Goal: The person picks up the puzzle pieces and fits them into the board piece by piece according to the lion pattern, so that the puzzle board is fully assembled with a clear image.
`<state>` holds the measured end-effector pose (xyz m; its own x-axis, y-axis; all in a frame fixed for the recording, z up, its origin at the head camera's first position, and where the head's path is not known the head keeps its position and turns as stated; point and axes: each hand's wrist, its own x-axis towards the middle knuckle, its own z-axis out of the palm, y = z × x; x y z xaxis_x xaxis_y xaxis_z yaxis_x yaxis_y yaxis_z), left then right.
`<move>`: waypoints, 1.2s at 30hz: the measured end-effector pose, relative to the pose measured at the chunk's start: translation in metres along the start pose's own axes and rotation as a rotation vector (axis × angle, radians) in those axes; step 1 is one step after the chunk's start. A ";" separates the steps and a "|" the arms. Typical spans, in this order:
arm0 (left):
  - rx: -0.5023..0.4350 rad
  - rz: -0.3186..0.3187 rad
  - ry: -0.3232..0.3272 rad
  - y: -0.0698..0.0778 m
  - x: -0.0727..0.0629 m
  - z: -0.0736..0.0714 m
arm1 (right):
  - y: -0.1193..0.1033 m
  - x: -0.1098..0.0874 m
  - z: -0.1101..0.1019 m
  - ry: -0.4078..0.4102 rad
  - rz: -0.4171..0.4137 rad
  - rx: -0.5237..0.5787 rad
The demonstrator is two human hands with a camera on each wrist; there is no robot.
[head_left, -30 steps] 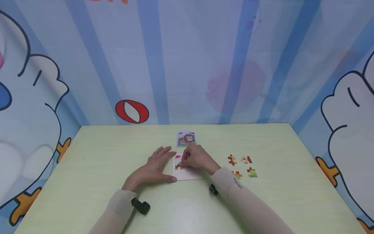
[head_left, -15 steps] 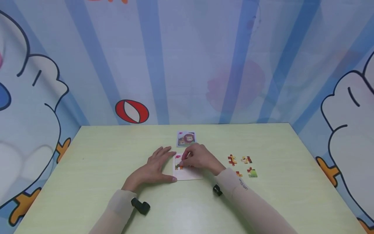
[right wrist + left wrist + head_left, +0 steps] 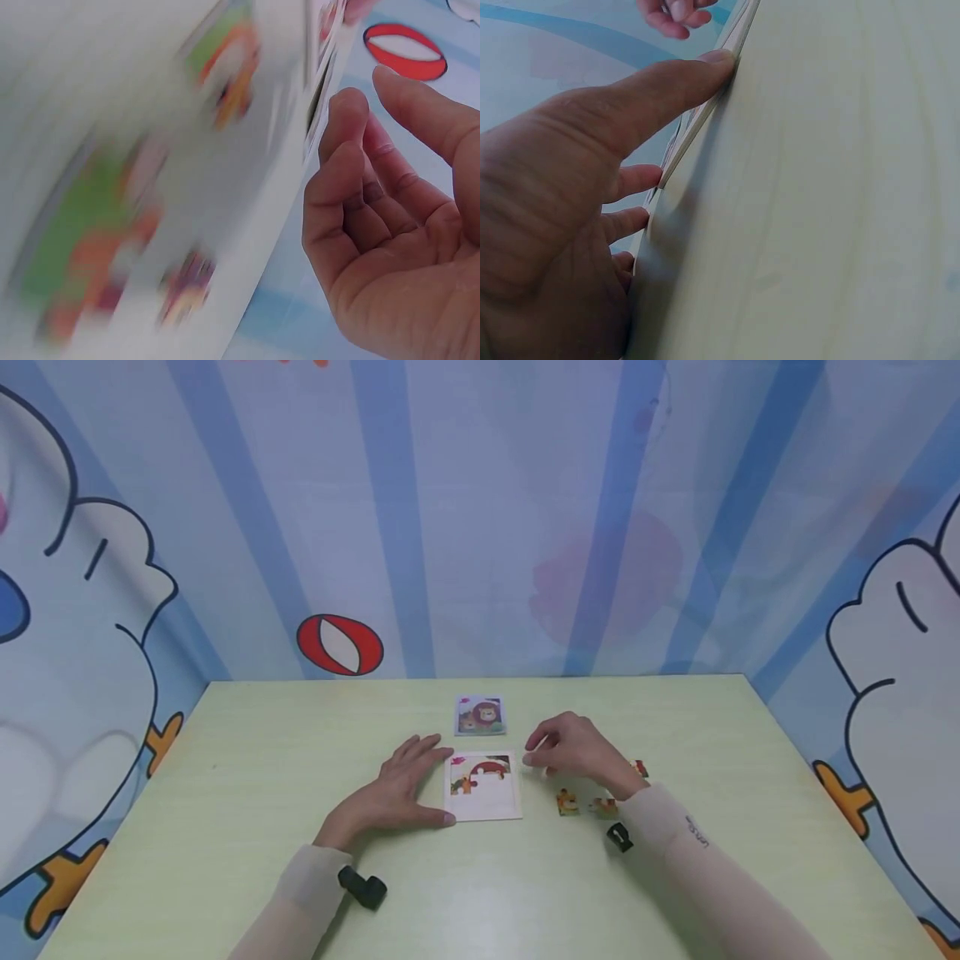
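My left hand lies at the left side of the white puzzle board, fingers and thumb extended. Its thumb touches the near left corner and the index finger the far left corner; the left wrist view shows the thumb on the board's edge. Joined jigsaw pieces cover part of the board's upper half, showing a red-brown mane. To the right, my right hand hovers above the table. In the right wrist view its fingers are loosely bent, thumb apart, with nothing between them.
Loose jigsaw pieces lie right of the board, among them a yellow one, an orange one and a red one partly behind the wrist. A lion picture card lies beyond the board. A printed cloth stands behind the table.
My right hand has left the board and moved right, over the loose pieces. Fitted pieces it had covered now show, and so does a loose yellow piece. My left hand stays put.
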<state>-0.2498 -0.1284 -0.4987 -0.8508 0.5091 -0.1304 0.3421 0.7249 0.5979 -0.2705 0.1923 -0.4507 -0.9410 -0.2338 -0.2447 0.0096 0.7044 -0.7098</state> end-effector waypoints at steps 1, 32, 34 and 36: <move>-0.001 0.003 0.000 0.000 0.000 0.000 | 0.005 -0.002 -0.005 0.008 0.017 -0.006; -0.007 0.032 0.007 -0.004 0.000 0.001 | 0.080 -0.033 -0.052 0.021 0.060 -0.018; -0.003 0.040 0.008 -0.004 0.001 0.002 | 0.080 -0.034 -0.052 0.026 0.051 -0.013; -0.001 0.046 0.008 -0.004 0.001 0.002 | 0.080 -0.034 -0.052 0.032 0.050 -0.006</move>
<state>-0.2515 -0.1305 -0.5026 -0.8374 0.5381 -0.0963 0.3804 0.7002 0.6042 -0.2555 0.2910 -0.4648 -0.9498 -0.1767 -0.2582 0.0548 0.7186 -0.6932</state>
